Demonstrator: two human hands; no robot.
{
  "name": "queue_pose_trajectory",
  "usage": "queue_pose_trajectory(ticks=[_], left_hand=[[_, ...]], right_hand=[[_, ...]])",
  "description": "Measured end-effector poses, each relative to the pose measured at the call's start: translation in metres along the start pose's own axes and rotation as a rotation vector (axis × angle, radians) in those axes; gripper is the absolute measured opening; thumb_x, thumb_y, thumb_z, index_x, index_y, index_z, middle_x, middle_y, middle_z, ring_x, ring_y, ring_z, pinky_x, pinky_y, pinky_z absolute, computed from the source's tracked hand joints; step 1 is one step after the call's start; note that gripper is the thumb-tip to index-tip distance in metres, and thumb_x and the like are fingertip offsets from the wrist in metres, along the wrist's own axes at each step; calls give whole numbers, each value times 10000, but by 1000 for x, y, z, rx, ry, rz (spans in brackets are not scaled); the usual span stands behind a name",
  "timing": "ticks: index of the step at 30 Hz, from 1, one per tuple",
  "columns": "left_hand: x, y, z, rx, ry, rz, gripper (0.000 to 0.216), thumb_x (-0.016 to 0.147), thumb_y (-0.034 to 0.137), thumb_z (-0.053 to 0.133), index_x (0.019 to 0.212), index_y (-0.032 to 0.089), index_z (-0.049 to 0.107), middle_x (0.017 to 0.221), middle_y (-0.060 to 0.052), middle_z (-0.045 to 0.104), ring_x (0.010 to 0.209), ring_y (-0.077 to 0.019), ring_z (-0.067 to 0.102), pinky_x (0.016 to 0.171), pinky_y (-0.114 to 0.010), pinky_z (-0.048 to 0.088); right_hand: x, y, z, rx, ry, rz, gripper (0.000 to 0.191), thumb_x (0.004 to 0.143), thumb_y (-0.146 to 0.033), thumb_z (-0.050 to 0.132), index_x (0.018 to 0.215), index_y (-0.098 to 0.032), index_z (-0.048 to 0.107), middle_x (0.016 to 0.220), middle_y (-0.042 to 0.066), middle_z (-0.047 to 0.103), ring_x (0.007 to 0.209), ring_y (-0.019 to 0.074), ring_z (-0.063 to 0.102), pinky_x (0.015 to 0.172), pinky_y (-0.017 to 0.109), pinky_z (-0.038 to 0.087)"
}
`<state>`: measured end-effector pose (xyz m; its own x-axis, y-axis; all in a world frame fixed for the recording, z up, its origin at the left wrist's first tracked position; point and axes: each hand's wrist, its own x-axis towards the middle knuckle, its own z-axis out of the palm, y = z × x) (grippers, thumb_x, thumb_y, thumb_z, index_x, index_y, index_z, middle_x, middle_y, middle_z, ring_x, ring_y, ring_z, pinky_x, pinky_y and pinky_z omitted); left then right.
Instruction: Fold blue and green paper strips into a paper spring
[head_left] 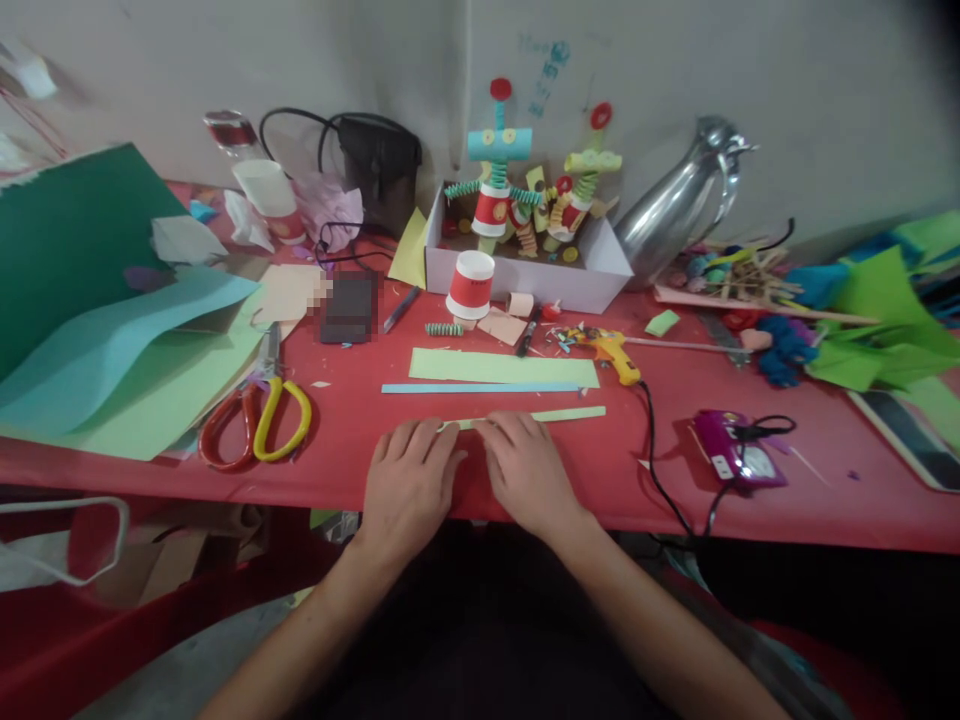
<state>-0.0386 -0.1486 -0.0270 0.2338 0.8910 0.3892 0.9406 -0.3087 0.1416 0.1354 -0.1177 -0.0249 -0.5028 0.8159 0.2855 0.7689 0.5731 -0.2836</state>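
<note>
My left hand [411, 480] and my right hand [527, 468] are close together at the table's near edge. Both have their fingers curled down over a narrow light green paper strip [574, 413], which sticks out to the right along the table. The fingers of the left hand cover its left end. Just beyond lies a thin blue paper strip [480, 388], and behind that a wider pale green paper strip [502, 366]. A small coiled paper spring [444, 329] and a red-and-white paper cup [471, 285] are farther back.
Scissors [259, 410] and coloured paper sheets [150, 370] lie left. On the right are a yellow glue gun [616, 355], its black cord, and a purple power socket [739, 452]. A white box [525, 275] with paper-cup figures and a metal jug [679, 205] stand by the wall.
</note>
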Motion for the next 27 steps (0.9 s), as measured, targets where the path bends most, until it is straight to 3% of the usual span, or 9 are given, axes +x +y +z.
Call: queue_pose_trajectory(ticks=[7,12,14,17,21,24,27], left_hand=[[-5,-22,-11,-160,80,-83,194,894,245,534,1010,218,687,1016,-78,694,939,-261,605,858,-431,469],[-3,-55,-27,-235,299,-284,243,889,226,522,1079,227,674,1017,-88,650,990,-239,597,934,-415,471],[-3,-63,-28,-257,238,-345,250,886,259,527,1085,223,673,1026,-95,633,958,-237,604,859,-397,508],[-7,-64,-22,-390,177,-441,334,852,325,590,1166,219,627,1084,-99,611,888,-218,613,779,-382,535],[-12,-51,-10,-743,361,-643,434,780,339,689,1180,223,569,1143,-98,609,934,-207,625,837,-382,535],[-3,-35,-6,-1186,238,-793,443,712,342,761,1105,209,606,1034,-84,673,959,-215,652,862,-369,534],[22,-17,-4,-1607,14,-855,458,656,331,809,1049,156,653,1053,-125,698,985,-258,670,860,-387,541]], right_hand=[[2,4,-7,-10,31,19,317,935,-181,425,1198,-194,601,1142,124,614,1067,270,518,894,438,433],[8,24,-10,13,137,104,282,950,-220,423,1156,-193,613,1076,119,622,1021,270,520,884,434,415],[9,32,-7,7,111,114,247,939,-234,463,1132,-199,612,1043,115,626,999,276,516,852,429,413],[10,40,-3,20,26,164,136,908,-206,522,1000,-213,622,948,85,634,939,268,517,777,395,410],[14,42,-12,171,36,178,126,904,-190,517,796,-212,579,863,45,620,861,212,556,741,335,421],[17,38,-21,256,183,170,115,929,-211,483,878,-218,585,861,42,653,815,195,600,720,315,452],[24,33,-23,91,406,49,170,937,-183,467,1010,-220,615,951,67,695,877,216,627,799,350,459]])
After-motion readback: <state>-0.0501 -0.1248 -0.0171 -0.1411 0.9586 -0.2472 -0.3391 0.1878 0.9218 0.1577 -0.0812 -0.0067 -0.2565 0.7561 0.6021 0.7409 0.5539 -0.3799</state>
